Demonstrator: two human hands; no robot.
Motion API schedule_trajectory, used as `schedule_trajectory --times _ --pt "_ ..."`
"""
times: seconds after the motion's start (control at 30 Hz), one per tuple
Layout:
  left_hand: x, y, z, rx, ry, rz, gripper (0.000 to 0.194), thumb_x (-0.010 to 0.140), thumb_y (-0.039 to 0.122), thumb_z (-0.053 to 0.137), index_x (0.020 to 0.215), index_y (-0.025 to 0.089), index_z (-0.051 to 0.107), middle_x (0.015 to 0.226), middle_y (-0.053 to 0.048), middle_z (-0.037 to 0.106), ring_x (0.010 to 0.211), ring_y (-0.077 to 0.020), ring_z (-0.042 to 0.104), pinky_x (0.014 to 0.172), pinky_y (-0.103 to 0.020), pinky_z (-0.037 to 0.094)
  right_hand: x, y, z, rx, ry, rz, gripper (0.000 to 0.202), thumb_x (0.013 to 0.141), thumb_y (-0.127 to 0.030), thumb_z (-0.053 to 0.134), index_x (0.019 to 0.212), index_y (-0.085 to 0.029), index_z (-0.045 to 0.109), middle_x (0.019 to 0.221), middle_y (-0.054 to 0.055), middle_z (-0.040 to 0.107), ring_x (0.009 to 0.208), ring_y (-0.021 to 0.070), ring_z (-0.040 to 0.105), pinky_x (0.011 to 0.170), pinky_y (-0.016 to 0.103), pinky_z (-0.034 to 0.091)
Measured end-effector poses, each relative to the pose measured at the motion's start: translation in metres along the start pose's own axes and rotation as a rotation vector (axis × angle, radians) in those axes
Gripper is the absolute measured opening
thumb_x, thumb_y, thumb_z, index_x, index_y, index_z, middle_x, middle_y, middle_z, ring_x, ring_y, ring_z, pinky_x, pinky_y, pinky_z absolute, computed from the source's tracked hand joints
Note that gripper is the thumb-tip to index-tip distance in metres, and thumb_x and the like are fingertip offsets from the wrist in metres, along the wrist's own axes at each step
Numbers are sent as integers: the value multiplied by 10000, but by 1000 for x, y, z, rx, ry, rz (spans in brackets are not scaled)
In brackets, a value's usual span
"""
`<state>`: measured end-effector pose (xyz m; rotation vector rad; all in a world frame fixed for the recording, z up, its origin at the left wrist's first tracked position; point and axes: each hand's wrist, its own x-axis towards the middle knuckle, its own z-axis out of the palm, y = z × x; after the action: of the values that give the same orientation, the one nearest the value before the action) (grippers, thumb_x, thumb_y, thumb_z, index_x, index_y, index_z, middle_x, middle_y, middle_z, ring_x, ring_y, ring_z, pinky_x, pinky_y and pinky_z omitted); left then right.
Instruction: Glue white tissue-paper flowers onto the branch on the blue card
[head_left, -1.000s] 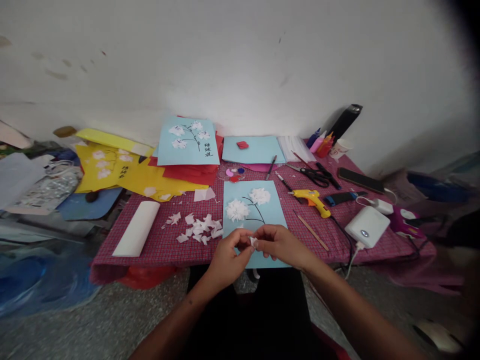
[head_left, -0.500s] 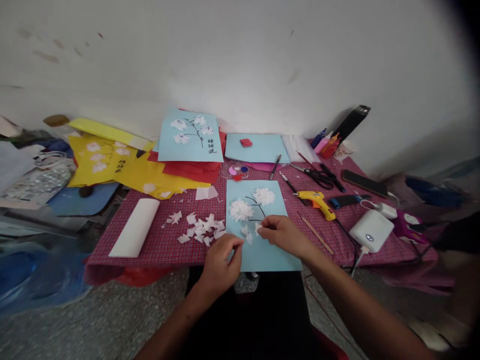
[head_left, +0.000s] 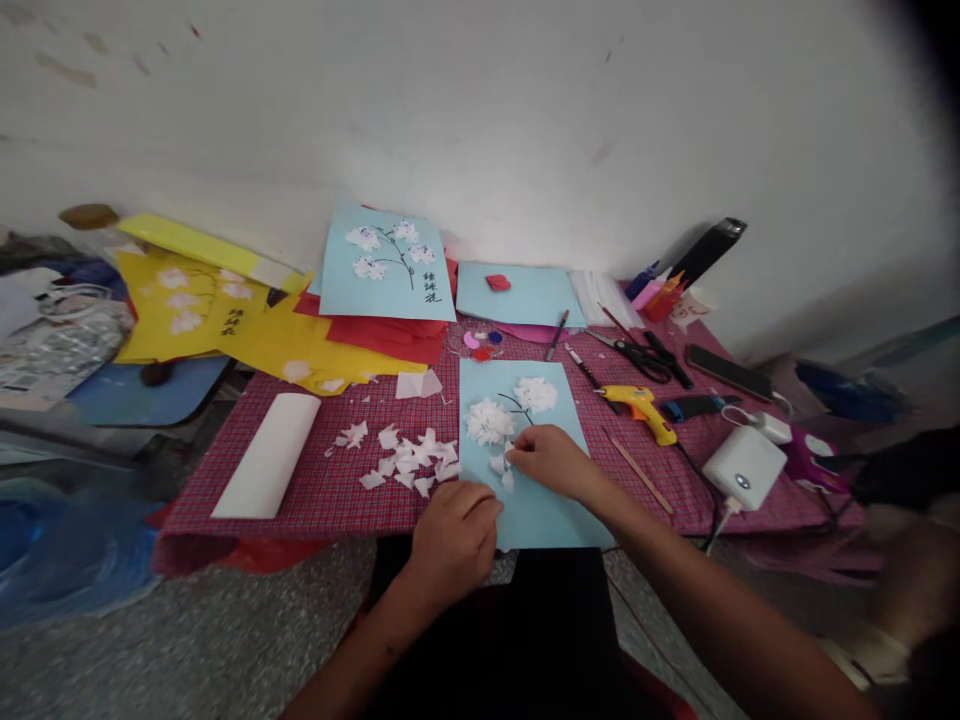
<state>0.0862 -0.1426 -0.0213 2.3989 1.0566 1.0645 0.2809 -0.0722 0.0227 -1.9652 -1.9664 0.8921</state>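
On the light blue sheet (head_left: 544, 515), my right hand (head_left: 553, 460) pinches a small white tissue paper piece (head_left: 509, 450), just below a fluffy white paper flower (head_left: 489, 422). Loose white petals (head_left: 507, 481) lie on the sheet below the fingertips. Another white flower (head_left: 535, 394) tops a dark drawn stem (head_left: 515, 403). My left hand (head_left: 459, 530) is curled closed at the sheet's lower left edge; whatever is inside its fingers, if anything, is hidden. Beside it, on the checked cloth, is a pile of white paper pieces (head_left: 411, 458).
A yellow glue gun (head_left: 640, 408), black scissors (head_left: 637, 356) and a wooden stick (head_left: 637, 470) lie to the right, near a white box (head_left: 744, 466). Folded white paper (head_left: 268, 456) lies left. A finished flower picture (head_left: 386, 262) stands behind, beside yellow sheets (head_left: 292, 335).
My right hand has moved slightly left and down with its paper piece, to the petals under the left flower. My left hand has lowered a little and its fingers have closed. The view has shifted slightly.
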Motion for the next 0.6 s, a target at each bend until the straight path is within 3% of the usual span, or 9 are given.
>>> schedule_trajectory --times 0.6 --pt "2 0 -3 10 -29 -21 192 845 107 528 955 176 670 947 -87 680 902 -229 601 817 -400 486 -3 -4 5 -107 -7 -50 132 752 -255 618 673 -175 687 670 34 688 633 166 587 569 257 340"
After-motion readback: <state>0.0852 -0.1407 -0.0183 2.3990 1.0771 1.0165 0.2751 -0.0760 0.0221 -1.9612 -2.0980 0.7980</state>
